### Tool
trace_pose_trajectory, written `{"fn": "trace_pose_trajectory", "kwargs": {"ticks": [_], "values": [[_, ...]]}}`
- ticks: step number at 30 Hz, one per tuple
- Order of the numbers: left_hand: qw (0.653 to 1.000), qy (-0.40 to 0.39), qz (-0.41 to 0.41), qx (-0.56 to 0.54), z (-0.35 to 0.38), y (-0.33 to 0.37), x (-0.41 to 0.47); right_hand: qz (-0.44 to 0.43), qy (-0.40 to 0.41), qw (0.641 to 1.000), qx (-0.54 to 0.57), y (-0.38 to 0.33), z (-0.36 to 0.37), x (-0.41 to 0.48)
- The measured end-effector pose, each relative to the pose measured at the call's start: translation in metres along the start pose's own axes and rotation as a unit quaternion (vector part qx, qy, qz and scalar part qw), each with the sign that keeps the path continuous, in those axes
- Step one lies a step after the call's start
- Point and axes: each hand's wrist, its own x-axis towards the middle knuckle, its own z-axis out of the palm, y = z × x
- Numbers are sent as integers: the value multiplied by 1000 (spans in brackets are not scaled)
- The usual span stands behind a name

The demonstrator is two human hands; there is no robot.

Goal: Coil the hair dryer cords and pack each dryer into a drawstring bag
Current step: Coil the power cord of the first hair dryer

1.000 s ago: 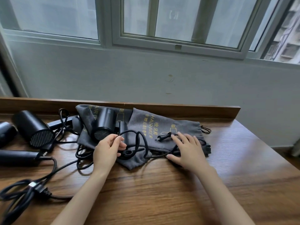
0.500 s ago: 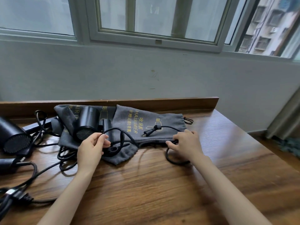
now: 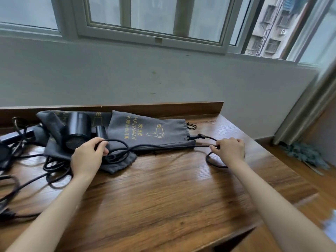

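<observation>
left grip [image 3: 89,155]: my fingers curled round a cord [image 3: 160,146] loop, just beside the dryer [image 3: 78,129]
right grip [image 3: 230,149]: pinching that cord near its plug [image 3: 196,137]
cord: stretched across the grey bag [image 3: 145,131] on the worktop [image 3: 163,206]
tip: I'd feed even loops into my left, no yanking, clear of the other cables [image 3: 54,165]

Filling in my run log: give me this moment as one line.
phase: cord not yet coiled | left hand: grips cord beside dryer | right hand: pinches cord near plug | bag: flat on table
</observation>
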Motion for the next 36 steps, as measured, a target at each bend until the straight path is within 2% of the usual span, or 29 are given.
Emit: {"fn": "trace_pose_trajectory", "kwargs": {"ticks": [4,8,10,13,15,16,19,21,22,23,25,26,29,32,33,34,35,36], "values": [[1000,-10,-5,1,1,-2,2,37,12,999,-26,14,11,-7],[1000,12,2,8,3,1,-1,59,-33,998,10,9,18,-15],[999,29,30,34,4,1,-3,33,-28,998,49,-4,16,-13],[993,40,77,78,4,3,-7,-51,53,977,199,-33,-2,-13],[992,39,84,84,4,3,-8,-111,95,936,320,-65,-23,-16],[993,37,82,82,3,3,-7,-151,80,916,362,-85,-35,-19],[996,26,71,51,2,0,-6,-259,-62,863,430,-150,-60,-32],[998,27,49,-2,1,0,-8,-288,-122,847,430,-182,-68,-41],[999,31,33,-29,1,0,-9,-290,-143,830,455,-192,-72,-45],[998,36,16,-49,0,1,-10,-280,-183,796,505,-197,-75,-48],[996,42,-15,-79,0,0,-10,-247,-315,683,612,-200,-78,-52],[994,41,-26,-95,1,0,-10,-244,-369,637,631,-200,-78,-53],[986,20,-35,-163,2,-1,-10,-261,-403,591,648,-199,-75,-52],[950,-31,-49,-308,-1,3,-10,-229,-410,553,688,-201,-76,-45],[934,-48,-55,-349,-3,5,-10,-212,-401,552,699,-203,-77,-43],[922,-63,-56,-379,-6,7,-10,-190,-379,566,707,-205,-78,-42],[912,-76,-52,-400,-9,8,-10,-165,-336,597,709,-207,-77,-40],[904,-89,-45,-416,-12,8,-10,-138,-274,643,702,-209,-75,-39]]}}
